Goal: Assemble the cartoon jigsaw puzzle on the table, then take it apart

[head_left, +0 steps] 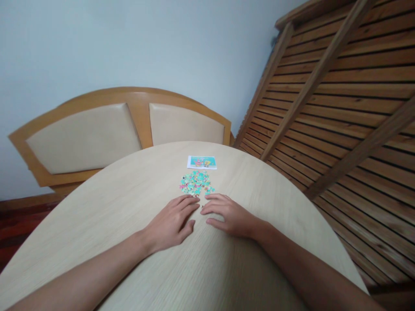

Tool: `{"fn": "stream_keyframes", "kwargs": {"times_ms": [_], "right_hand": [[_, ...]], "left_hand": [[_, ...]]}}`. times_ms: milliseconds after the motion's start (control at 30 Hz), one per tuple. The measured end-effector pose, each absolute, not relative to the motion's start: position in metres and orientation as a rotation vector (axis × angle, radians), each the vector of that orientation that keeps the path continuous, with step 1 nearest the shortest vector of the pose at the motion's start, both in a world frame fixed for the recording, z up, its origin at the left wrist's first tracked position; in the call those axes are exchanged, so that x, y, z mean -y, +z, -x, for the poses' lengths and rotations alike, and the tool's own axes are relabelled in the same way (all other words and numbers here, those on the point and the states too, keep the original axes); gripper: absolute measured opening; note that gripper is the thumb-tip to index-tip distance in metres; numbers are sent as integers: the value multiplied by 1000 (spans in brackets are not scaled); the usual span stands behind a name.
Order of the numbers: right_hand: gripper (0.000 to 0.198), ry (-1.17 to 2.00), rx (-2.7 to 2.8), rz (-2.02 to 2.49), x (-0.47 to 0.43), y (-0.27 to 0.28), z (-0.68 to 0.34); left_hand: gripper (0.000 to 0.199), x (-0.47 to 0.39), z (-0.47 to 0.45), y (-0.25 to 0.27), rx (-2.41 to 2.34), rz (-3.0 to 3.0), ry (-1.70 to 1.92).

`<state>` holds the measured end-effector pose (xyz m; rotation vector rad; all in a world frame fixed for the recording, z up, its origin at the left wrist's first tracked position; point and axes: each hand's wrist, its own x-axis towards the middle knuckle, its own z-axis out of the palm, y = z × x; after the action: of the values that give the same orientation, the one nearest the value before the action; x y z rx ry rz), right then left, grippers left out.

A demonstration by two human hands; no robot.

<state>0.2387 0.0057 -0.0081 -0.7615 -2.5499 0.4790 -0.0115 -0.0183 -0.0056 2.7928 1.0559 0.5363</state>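
Observation:
On the round table a loose pile of small jigsaw puzzle pieces [195, 182], mostly turquoise with bits of pink and yellow, lies just beyond my fingertips. My left hand [173, 219] rests palm down at the pile's near left, fingers stretched out and thumb apart. Opposite it, my right hand [228, 215] lies with its fingers extended toward the left hand. A few dark-marked pieces sit by the fingertips; whether a finger touches them I cannot tell. Behind the pile lies a picture card [203, 162] with a pink and a yellow cartoon figure on turquoise.
The pale wood-grain round table [129, 207] spans the lower view. Past its far edge stands a wooden headboard [138, 97] with cream padded panels, against a pale wall [162, 43]. A slatted wooden frame [324, 99] leans along the right side.

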Motion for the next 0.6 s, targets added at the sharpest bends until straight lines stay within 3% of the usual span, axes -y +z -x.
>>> {"fn": "stream_keyframes", "kwargs": {"times_ms": [167,333,600], "right_hand": [[11,591,2399,751,-9,-13,-237],[19,709,2326,712,-9,-11,-239],[16,457,2350,899,-20,-7,-241]], "left_hand": [[52,17,13,-5,-945,-2791,472],[57,17,14,-3,-793,-2798,407],[53,19,12,0,-726,-2867,426]]}}
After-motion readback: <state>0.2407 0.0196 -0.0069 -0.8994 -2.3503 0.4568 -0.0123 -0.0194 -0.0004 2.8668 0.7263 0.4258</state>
